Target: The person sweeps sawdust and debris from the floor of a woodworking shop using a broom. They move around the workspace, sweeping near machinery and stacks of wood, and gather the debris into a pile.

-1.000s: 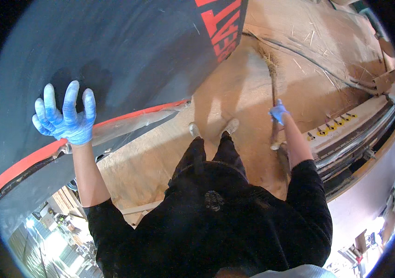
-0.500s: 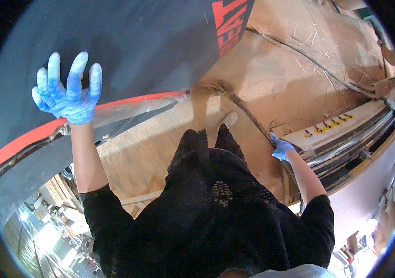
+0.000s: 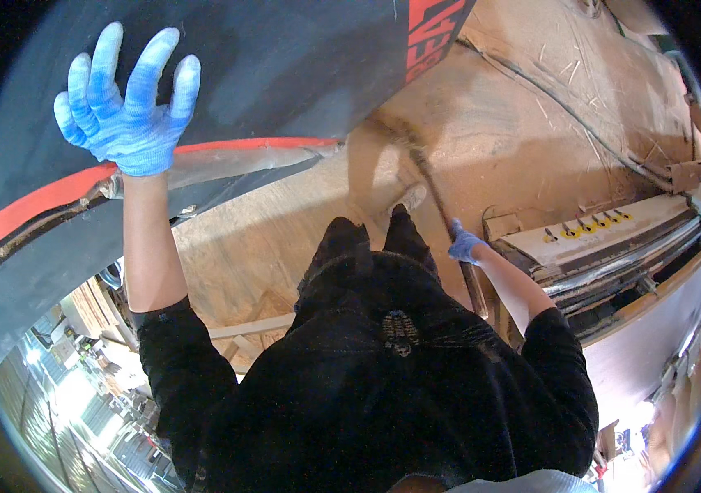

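Note:
My left hand (image 3: 128, 115), in a white and blue knit glove, is raised with fingers spread in front of a large dark grey machine cover (image 3: 284, 74). Its wrist is by the cover's red-edged lower rim; contact I cannot confirm. Nothing is in that hand. Low on my right side, my right hand (image 3: 467, 245), in a blue glove, is closed round the long dark handle of a broom (image 3: 436, 189). The handle slants from beside my right thigh to the floor ahead, where its dark, bristly far end is partly lost in shadow.
Sawdust and thin wood splinters cover the brown floor (image 3: 523, 140), crossed by a dark cable (image 3: 564, 115). To the right stands a machine bed (image 3: 613, 255) with metal rails and yellow-marked knobs. Wood pieces (image 3: 256, 324) lie left of my legs.
My right hand has moved left with the broom, bringing its handle closer to my legs and away from the machine bed. My left hand sits higher in view, still spread.

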`<action>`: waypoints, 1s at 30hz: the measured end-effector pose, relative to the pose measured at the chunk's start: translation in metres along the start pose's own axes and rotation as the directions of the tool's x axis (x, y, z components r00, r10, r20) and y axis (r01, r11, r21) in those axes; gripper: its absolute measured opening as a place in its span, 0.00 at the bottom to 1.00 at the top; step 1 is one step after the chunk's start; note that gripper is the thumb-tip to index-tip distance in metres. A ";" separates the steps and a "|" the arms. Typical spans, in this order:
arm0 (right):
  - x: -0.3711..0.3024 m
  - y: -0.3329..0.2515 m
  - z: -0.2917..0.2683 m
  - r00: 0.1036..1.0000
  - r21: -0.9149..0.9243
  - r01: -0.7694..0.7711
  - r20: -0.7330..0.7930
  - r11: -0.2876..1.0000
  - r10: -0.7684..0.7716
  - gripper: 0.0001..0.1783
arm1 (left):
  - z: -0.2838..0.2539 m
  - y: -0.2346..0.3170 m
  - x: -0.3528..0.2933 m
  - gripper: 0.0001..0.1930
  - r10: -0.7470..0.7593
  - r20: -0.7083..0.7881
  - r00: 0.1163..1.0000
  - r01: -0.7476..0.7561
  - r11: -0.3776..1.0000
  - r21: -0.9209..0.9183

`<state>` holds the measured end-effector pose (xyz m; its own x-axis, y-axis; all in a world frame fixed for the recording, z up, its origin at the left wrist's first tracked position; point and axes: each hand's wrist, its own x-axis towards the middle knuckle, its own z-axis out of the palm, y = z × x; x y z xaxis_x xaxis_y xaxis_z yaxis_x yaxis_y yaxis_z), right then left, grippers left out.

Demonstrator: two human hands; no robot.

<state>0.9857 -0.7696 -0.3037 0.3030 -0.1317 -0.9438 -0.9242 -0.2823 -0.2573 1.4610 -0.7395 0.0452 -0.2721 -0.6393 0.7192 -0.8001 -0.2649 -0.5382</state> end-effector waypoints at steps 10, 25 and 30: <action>-0.079 -0.017 -0.043 0.989 -0.136 -0.062 0.126 0.989 0.079 0.48 | -0.025 0.010 0.018 0.16 0.024 -0.008 1.000 -0.024 0.999 -0.023; -0.024 -0.068 0.064 0.993 0.419 -0.116 0.059 0.901 0.101 0.53 | -0.111 0.010 -0.194 0.14 -0.349 0.317 0.882 0.472 0.668 -0.576; -0.042 -0.160 0.142 0.994 -0.005 -0.105 0.002 0.994 0.105 0.49 | -0.109 -0.022 -0.244 0.13 -0.305 0.294 0.906 0.424 0.632 -0.649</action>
<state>1.0878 -0.5844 -0.2518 0.2037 -0.1591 -0.9660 -0.9498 -0.2714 -0.1555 1.4867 -0.4989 -0.0701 0.1551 -0.7107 0.6862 -0.9678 0.0300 0.2499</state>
